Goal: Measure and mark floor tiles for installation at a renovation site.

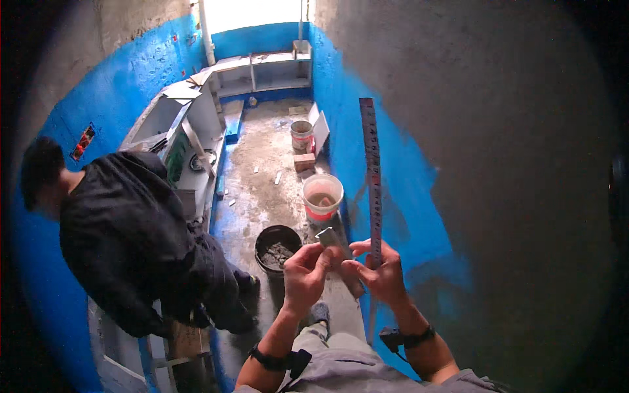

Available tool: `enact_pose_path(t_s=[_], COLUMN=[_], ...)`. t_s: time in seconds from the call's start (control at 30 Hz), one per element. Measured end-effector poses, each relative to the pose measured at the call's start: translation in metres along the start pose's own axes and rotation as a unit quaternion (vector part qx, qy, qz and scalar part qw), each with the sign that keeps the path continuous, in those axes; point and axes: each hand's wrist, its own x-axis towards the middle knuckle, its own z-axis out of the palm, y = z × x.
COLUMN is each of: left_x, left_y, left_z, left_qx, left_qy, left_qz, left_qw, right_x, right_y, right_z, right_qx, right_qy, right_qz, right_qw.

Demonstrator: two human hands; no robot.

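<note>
My left hand (304,278), fingers closed, holds a short grey channel-like piece (328,238) in front of my body. My right hand (383,278) is closed on a long narrow measuring strip (369,164) with markings, standing upright beside the blue-painted wall. The two hands are close together. Below and left of them sits a black bucket (278,249) of grey mortar. Farther forward is a white bucket (322,196) with a red band.
A person in dark clothing (124,223) bends at the left beside built-in white shelving (170,128). Farther along the stained floor (255,141) are another bucket (301,134), bricks (304,162) and a leaning white board (321,128). A wall (491,164) rises on the right.
</note>
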Motion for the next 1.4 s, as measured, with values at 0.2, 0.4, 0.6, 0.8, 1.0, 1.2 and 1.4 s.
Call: enact_pose_path(t_s=[0.2,0.4,0.6,0.8,1.0,1.2,1.4], left_x=[0.128,0.247,0.364,0.457,0.545,0.644,0.776], left_y=[-0.017,-0.032,-0.045,-0.042,-0.039,-0.055,-0.085], left_z=[0.003,0.007,0.001,-0.008,-0.031,-0.073,-0.166], left_qx=[-0.056,0.123,0.253,0.165,0.123,0.149,0.129], left_qy=[0.029,0.133,0.137,0.062,0.052,0.058,0.039], left_qz=[-0.007,0.060,0.088,0.034,0.022,0.013,-0.014], left_qw=[0.998,0.982,0.954,0.984,0.991,0.987,0.991], right_x=[0.139,0.246,0.358,0.450,0.536,0.624,0.744], right_y=[0.041,0.094,0.124,0.138,0.164,0.183,0.211], right_z=[0.027,0.054,0.072,0.079,0.109,0.161,0.259], right_qx=[0.098,0.038,0.001,0.021,0.006,0.016,0.024], right_qy=[-0.100,-0.049,-0.018,-0.023,-0.045,-0.043,-0.082], right_qz=[0.050,-0.007,-0.110,-0.097,-0.097,-0.072,-0.019], right_qw=[0.989,0.998,0.994,0.995,0.994,0.996,0.996])
